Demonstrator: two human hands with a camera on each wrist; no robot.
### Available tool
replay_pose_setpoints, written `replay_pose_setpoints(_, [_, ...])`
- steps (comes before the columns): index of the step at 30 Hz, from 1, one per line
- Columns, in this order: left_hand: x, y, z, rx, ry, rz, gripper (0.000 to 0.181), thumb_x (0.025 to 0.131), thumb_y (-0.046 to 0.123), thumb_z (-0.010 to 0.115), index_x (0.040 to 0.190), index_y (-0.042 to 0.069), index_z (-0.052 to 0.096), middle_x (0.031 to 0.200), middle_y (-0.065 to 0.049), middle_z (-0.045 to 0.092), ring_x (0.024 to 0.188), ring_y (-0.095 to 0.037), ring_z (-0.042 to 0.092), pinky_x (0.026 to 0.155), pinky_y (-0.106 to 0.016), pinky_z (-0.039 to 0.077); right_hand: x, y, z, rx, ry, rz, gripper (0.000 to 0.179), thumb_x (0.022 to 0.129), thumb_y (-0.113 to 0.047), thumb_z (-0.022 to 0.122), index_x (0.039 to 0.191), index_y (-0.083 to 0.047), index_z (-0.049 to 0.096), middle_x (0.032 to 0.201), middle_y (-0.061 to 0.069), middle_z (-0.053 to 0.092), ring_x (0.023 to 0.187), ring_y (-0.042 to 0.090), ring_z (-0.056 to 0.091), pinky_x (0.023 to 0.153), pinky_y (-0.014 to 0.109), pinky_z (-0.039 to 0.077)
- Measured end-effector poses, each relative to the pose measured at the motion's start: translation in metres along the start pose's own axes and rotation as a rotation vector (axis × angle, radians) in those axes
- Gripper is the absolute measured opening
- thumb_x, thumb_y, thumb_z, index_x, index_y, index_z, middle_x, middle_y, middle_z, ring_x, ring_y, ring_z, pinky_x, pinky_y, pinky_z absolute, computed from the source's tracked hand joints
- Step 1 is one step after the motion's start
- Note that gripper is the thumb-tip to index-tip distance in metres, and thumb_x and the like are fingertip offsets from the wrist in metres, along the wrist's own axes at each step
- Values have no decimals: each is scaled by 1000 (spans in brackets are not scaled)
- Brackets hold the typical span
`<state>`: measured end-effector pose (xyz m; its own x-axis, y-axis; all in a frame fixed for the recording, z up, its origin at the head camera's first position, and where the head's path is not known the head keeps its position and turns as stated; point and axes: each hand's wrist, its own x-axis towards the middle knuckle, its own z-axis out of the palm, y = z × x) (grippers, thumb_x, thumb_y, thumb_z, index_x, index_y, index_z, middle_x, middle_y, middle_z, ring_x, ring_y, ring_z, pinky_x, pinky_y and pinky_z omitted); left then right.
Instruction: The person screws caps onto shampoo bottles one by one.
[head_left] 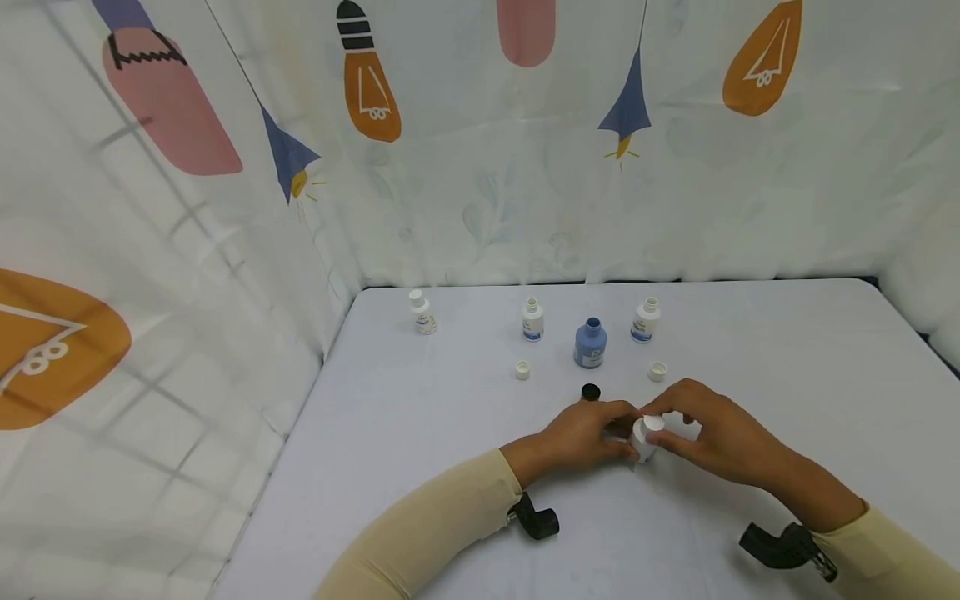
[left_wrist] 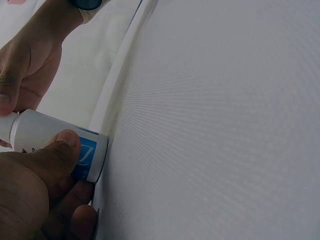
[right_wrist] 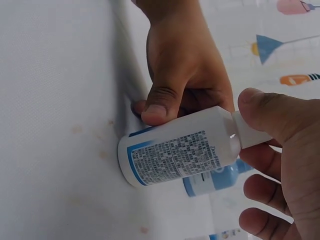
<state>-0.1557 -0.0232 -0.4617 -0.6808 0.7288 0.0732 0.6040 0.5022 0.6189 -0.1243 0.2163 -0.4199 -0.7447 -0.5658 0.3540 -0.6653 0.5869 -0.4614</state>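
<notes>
The left hand (head_left: 581, 435) grips the near white bottle (right_wrist: 180, 147), right hand (head_left: 726, 437) pinching its cap (right_wrist: 248, 134), and slack left fingers could tip it!

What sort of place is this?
Probably a curtained-off corner or makeshift booth, though the wider room is out of view. Cloth printed with light bulbs hangs behind and beside a white table, where small bottles and loose caps stand.
</notes>
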Motion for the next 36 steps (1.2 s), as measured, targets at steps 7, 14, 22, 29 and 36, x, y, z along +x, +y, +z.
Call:
replay_pose_setpoints(7, [0,1,1,-4,6,8,47,91,32,79,133,20,62,124,13,70,110,13,58,92,-8,41,-1,-3,5,-16,40,37,41,76,-22,93,105,-26,65,103,-16,59,87,11,58,69,26,51])
replay_pose_setpoints(14, [0,1,1,-1,-5,-13,46,91,33,79,133,21,62,125,16,69,111,13,58,93,-9,40,-3,-2,5,-25,5,53,46,81,-29,90,120,-27,66,113,-14,61,93,6,55,71,27,52])
replay_pose_setpoints(22, [0,2,2,8,-6,-26,48,92,33,79,134,20,61,128,15,68,114,11,57,96,-10,40,-3,0,-3,25,-24,-85,51,82,-7,86,129,-21,69,122,-14,62,105,5,56,75,28,54])
replay_pose_setpoints(29, [0,2,1,0,-11,-26,50,92,33,78,137,20,60,128,14,67,113,12,57,96,-10,41,-2,0,-4,-3,-32,-69,46,83,-8,85,124,-23,72,117,-15,62,98,3,56,72,25,53])
replay_pose_setpoints(36, [0,1,0,1,-2,-21,47,92,33,79,134,23,61,126,16,68,112,14,56,94,-9,40,0,-4,0,-35,0,-3,39,81,-20,89,114,-25,69,109,-16,62,92,6,58,70,25,52])
